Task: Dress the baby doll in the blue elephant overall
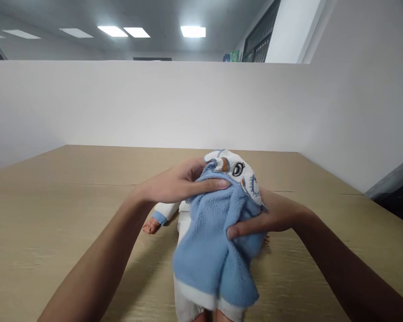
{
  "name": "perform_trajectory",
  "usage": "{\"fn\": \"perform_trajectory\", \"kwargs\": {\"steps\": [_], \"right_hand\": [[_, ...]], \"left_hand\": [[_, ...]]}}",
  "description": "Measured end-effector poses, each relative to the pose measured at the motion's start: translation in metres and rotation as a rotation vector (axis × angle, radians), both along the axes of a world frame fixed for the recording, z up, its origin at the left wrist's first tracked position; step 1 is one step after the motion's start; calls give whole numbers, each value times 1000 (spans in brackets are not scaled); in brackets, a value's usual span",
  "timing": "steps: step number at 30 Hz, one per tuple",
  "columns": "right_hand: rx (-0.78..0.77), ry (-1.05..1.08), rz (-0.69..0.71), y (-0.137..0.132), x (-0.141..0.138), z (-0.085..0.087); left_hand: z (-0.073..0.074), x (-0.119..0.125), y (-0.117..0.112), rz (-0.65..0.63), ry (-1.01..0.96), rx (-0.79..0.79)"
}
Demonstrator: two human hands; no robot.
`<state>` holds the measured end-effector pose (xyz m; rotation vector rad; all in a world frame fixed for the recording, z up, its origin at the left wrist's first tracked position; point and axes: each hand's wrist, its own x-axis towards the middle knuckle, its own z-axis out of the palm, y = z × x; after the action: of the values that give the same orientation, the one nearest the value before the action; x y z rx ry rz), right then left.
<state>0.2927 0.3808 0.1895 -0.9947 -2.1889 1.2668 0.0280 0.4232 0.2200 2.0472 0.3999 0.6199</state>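
1. Forearms [97, 255] nearest cam, lower L & R of frame.
2. Blue fleece cloth [201, 255], lower ctr, over doll [183, 222]; L hand [179, 183] & R hand [272, 217] both gripping it, thumbs in front.
3. Prob. best: even tension, smooth mid. fold, don't drag doll.

- Wood-grain table [70, 201], tan, spreading across the lower half of the frame.
- Doll [183, 221] in white clothes [184, 297] lying on it, lower centre, one arm [168, 210] stretched toward frame left.
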Motion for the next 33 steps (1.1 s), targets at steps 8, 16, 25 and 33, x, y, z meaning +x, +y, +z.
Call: {"fn": "perform_trajectory", "kwargs": {"steps": [8,16,25,33], "right_hand": [[8,280,-42,0,9,-7],[-49,27,99,11,14,-13],[53,490,-188,21,5,-30],[-271,384,238,27,16,-39]], "left_hand": [[-9,-20,13,-118,4,-38],[-14,-10,16,-4,0,-68],[-17,-18,22,-150,49,-123],[-31,-17,36,-107,-79,-174]]}}
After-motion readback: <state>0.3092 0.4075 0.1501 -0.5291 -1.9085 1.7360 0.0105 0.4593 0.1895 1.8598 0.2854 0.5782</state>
